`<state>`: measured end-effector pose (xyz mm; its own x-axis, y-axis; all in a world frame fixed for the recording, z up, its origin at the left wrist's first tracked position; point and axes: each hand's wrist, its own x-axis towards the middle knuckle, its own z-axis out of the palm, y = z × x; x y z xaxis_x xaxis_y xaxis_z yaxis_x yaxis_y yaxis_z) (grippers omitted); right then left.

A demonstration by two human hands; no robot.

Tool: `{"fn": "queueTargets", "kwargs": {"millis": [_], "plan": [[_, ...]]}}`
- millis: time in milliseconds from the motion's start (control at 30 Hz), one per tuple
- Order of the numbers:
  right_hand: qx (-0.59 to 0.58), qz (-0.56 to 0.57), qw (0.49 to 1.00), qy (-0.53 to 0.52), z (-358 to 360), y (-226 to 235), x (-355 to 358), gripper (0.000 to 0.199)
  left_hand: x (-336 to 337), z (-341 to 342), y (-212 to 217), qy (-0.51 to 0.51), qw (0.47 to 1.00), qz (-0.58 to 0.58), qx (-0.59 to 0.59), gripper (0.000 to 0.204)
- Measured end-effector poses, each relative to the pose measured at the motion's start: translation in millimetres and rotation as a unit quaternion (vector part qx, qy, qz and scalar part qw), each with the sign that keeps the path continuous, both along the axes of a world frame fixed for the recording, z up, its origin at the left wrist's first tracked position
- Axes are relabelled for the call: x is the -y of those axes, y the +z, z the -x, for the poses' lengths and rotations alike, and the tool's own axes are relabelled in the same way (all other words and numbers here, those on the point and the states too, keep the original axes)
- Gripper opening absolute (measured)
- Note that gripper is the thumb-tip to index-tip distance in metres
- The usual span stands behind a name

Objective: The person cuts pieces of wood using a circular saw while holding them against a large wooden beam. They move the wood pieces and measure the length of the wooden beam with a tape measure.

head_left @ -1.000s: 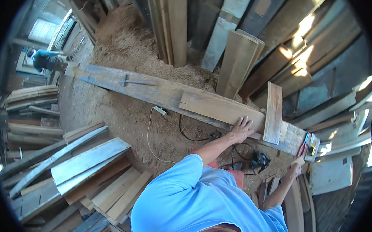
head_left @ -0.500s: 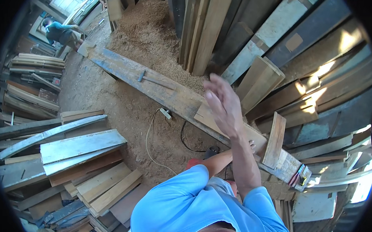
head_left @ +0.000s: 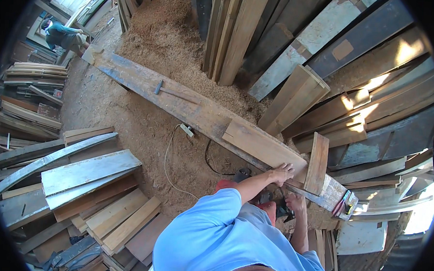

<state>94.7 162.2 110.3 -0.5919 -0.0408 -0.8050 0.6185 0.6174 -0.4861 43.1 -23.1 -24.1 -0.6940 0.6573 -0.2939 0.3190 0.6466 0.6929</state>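
My left hand (head_left: 282, 173) lies on the near end of a flat wooden board (head_left: 260, 143), its fingers spread over the top. The board rests lengthwise on a long, paint-stained bench plank (head_left: 132, 78). Below the bench's near edge, my right hand (head_left: 296, 203) is closed, fingers curled beside a dark object (head_left: 287, 213) that is partly hidden. What the fingers hold cannot be made out. A short wooden piece (head_left: 317, 164) lies crosswise on the bench, just right of the board's end. Farther along the bench lies a hammer (head_left: 177, 93).
A power strip (head_left: 186, 130) with a pale cord lies on the sawdust-covered ground. Stacked planks (head_left: 121, 218) stand at the left, and upright boards (head_left: 243, 40) lean behind the bench. Small items (head_left: 345, 205) sit at the bench's right end. Another person (head_left: 61, 34) stands far left.
My right hand has come down from its raised place above the board to below the bench edge, and its fingers have curled. The left hand, partly hidden before, now shows on the board.
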Motion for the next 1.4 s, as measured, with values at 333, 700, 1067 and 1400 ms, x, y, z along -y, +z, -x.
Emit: {"fn": "queueTargets", "kwargs": {"millis": [333,700,1067,1400], "plan": [[0.011,0.258,0.776,-0.575,27.4,-75.1,18.3,0.024,12.0,3.7,43.8,0.054,0.986,0.008,-0.158,0.039],[-0.13,0.304,0.774,-0.54,-12.6,-95.4,-137.9,0.021,3.8,30.6,66.6,0.042,0.966,0.253,-0.032,0.132],[-0.152,0.303,0.708,-0.62,-34.2,-122.7,-269.3,0.022,7.6,65.9,68.5,0.023,0.959,0.282,-0.024,0.149],[0.016,0.268,0.802,-0.534,-15.7,-157.8,-213.5,0.027,35.7,32.5,203.6,0.099,0.957,-0.148,0.229,0.141]]}}
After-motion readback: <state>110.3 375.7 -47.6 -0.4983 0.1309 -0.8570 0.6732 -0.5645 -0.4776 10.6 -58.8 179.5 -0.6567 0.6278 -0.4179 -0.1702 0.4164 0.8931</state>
